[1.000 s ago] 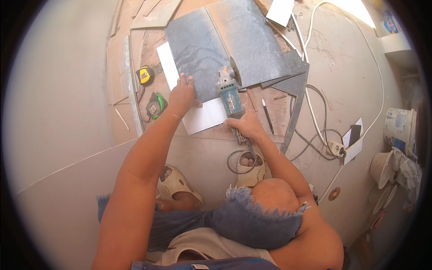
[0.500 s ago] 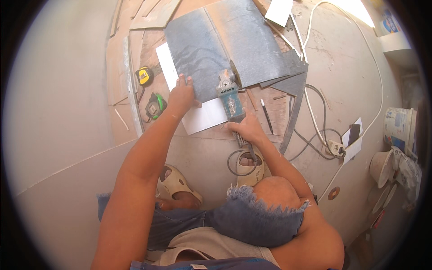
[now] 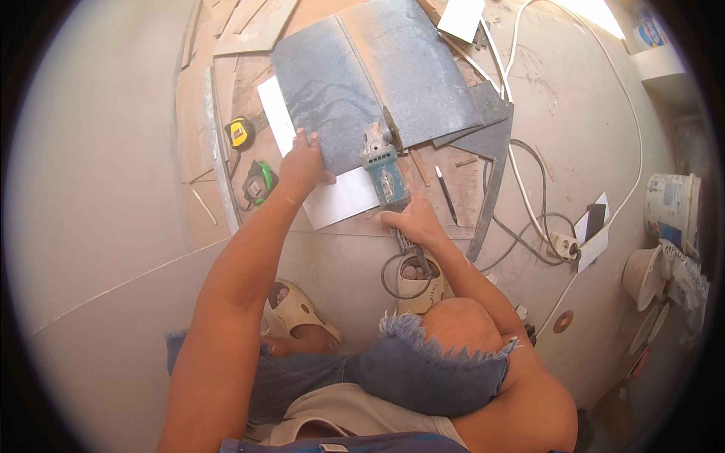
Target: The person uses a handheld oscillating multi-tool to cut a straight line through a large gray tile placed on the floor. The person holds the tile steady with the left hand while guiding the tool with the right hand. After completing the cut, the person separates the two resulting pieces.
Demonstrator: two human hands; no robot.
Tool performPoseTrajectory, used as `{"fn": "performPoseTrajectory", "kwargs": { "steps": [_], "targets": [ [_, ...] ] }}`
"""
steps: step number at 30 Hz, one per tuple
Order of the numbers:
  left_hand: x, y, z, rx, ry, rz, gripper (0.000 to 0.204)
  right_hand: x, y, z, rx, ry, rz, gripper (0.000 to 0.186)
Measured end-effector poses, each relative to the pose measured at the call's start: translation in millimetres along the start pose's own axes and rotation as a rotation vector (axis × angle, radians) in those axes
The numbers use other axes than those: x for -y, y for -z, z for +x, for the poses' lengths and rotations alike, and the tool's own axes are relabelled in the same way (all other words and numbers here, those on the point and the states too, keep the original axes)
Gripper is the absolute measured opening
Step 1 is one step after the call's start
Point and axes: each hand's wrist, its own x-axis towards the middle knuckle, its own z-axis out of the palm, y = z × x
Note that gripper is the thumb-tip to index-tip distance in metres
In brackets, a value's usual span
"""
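Note:
A large dark grey slate-like tile (image 3: 325, 90), with a straight line running across it and an orange-brown dusty band beside that line, lies on a wooden board. My left hand (image 3: 303, 164) rests with fingers stretched out on its near left corner. My right hand (image 3: 414, 217) is wrapped round the rear of a teal angle grinder (image 3: 385, 177). The cutting disc (image 3: 392, 128) stands on edge at the tile's near edge, in line with the dusty band; whether it spins I cannot tell. Under the tile, a white panel (image 3: 343, 200) sticks out on the near and left sides.
Left of the tile are a yellow tape measure (image 3: 240, 133) and a green-black one (image 3: 259, 183). A black pen (image 3: 447, 196) lies right of the grinder. Cables run to a socket block (image 3: 563, 246). Buckets (image 3: 672, 208) stand far right. My sandalled feet are close to the board.
The whole view has shifted slightly. My left hand stays on the tile, and the grinder in my right hand stays at the near edge with hardly any movement.

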Motion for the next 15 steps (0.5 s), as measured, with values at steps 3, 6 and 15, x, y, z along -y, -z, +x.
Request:
{"fn": "performPoseTrajectory", "kwargs": {
  "steps": [3,6,15],
  "targets": [
    [2,-2,0,-0.006,0.0,0.01,0.115,15,7,-5,0.08,-0.111,0.026,0.084],
    [1,-1,1,-0.001,-0.003,0.023,0.114,14,7,-5,0.074,-0.118,-0.019,0.082],
    [1,-1,1,0.001,-0.002,0.038,0.115,12,5,-10,0.048,-0.064,0.047,0.078]
  ]
}}
